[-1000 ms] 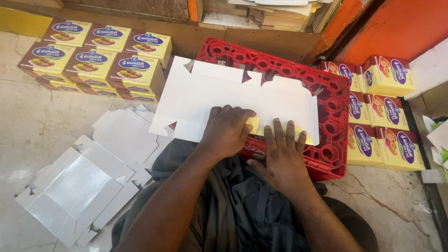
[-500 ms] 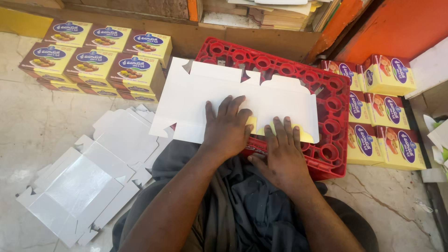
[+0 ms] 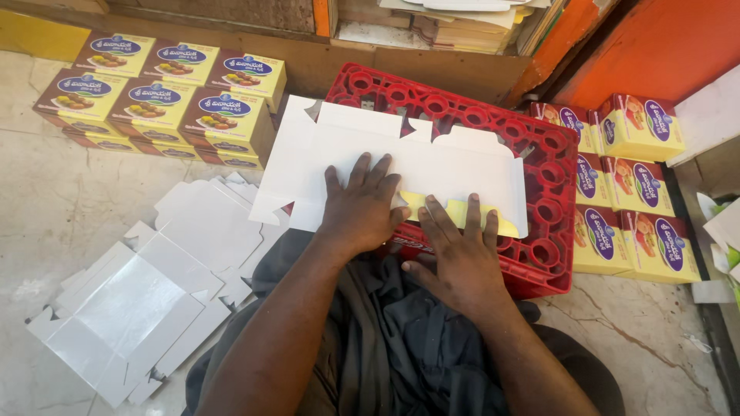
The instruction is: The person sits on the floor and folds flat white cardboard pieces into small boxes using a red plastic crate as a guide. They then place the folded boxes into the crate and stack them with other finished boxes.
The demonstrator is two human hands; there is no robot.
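Here the left hand [image 3: 361, 206] and right hand [image 3: 456, 250] press flat, fingers spread, on a white box blank [image 3: 385, 158] lying over a red crate [image 3: 532, 192]; its yellow flap [image 3: 455, 212] is being creased. Next, folding likely needs firm, even pressure along that edge.

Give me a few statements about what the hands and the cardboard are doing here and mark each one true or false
1. Both hands press on a flat white box blank lying on a red crate. True.
2. The left hand lies flat, palm down, on the blank. True.
3. The right hand holds a folded yellow box in the air. False: its fingers rest on the blank's folded yellow edge.
4. More flat blanks lie on the floor to the person's left. True.
5. The finished boxes are blue. False: mostly yellow.
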